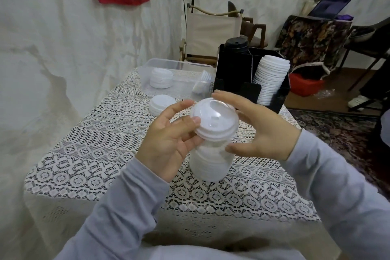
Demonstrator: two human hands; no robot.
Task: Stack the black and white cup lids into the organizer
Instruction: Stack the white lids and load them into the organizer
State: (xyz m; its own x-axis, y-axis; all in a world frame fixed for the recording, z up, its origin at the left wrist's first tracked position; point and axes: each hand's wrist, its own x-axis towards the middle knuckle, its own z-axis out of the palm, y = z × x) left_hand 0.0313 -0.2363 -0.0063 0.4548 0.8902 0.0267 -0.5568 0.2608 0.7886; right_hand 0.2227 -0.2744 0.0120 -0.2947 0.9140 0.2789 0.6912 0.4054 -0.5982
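Lids in our hands: we hold a tall stack of white lids [212, 154] between both hands, in front of us over the middle of the surface [101, 154]. The top lid tips toward us. We cannot tell if the bottom of the stack touches the lace cloth.
Left hand: our left hand [166, 139] is on the left side of the stack. Its fingers [181, 106] are curled and press on the top lids.
Right hand: our right hand [261, 131] is on the right side. Its fingers [223, 96] bend around the far edge of the top lid, and the thumb presses lower down on the stack. Both hands are clamped on the same stack.
Organizer: the black organizer [249, 91] stands at the far right of the surface, behind our right hand.
White lids put away: a leaning pile of white lids [270, 82] sits in the right part of the organizer.
Black lids: a pile of black lids [236, 45] sticks up from the back left part of the organizer.
Clear box: a clear box [147, 65] stands just left of the organizer, with more white lids inside.
Small pile: a short pile of lids [161, 104] lies on the surface between the clear box and our left hand.
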